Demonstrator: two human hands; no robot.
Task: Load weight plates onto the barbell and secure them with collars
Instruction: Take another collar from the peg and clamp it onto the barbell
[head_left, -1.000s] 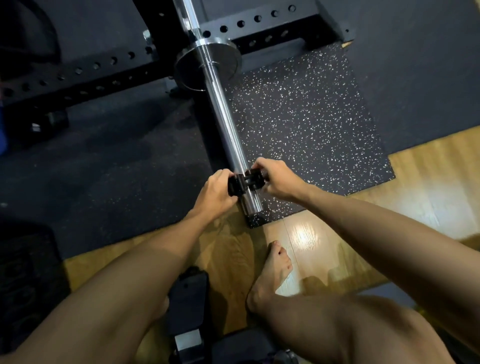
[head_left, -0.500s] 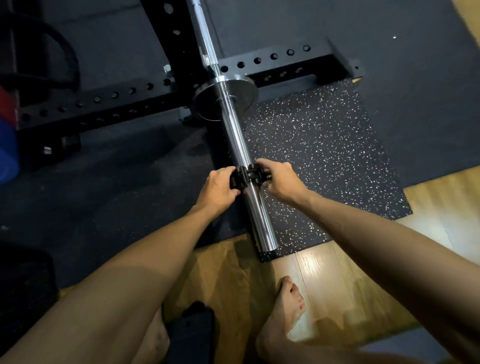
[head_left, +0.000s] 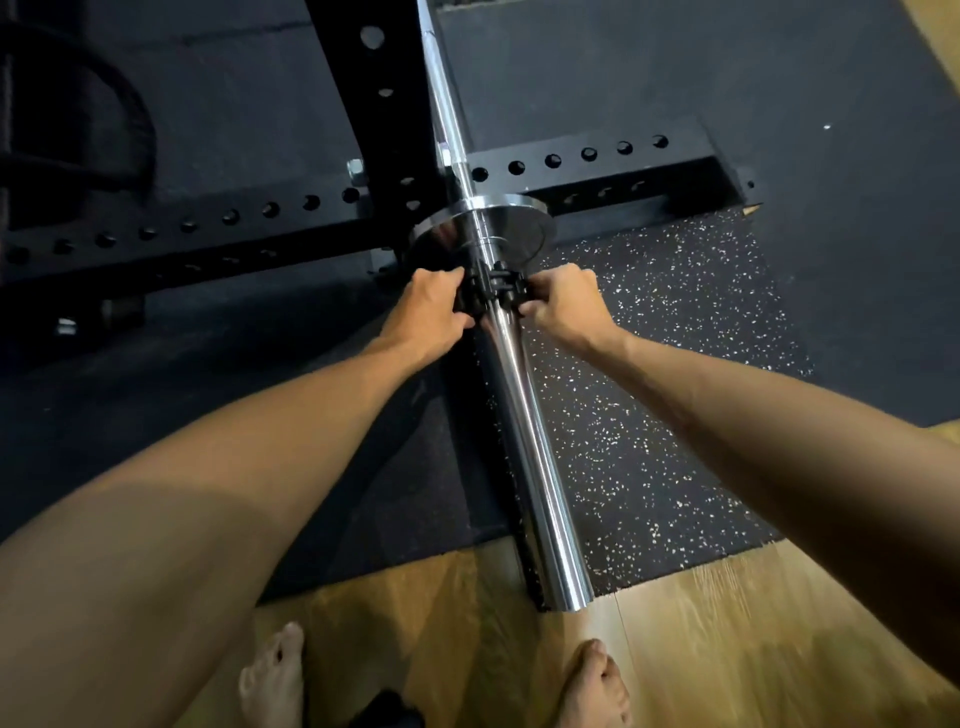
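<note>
You look down along a chrome barbell sleeve (head_left: 524, 447) that runs from its free end at 6 o'clock up toward 12 o'clock. Both your hands meet on it just above the centre of the view. Your left hand (head_left: 428, 312), at 9 o'clock of the sleeve, is closed around one side of a black collar (head_left: 493, 292). Your right hand (head_left: 563, 301), at 3 o'clock, is closed around the other side. The collar wraps the sleeve and sits just beside the sleeve's round steel flange (head_left: 483, 226), at the flange's 6 o'clock; whether they touch cannot be told. No weight plate is on the sleeve. A black rack frame (head_left: 208, 228) with holes crosses behind. Under the sleeve lies a speckled rubber mat (head_left: 654, 415). Your bare feet stand on a wood floor (head_left: 727, 634) at 6 o'clock.
</note>
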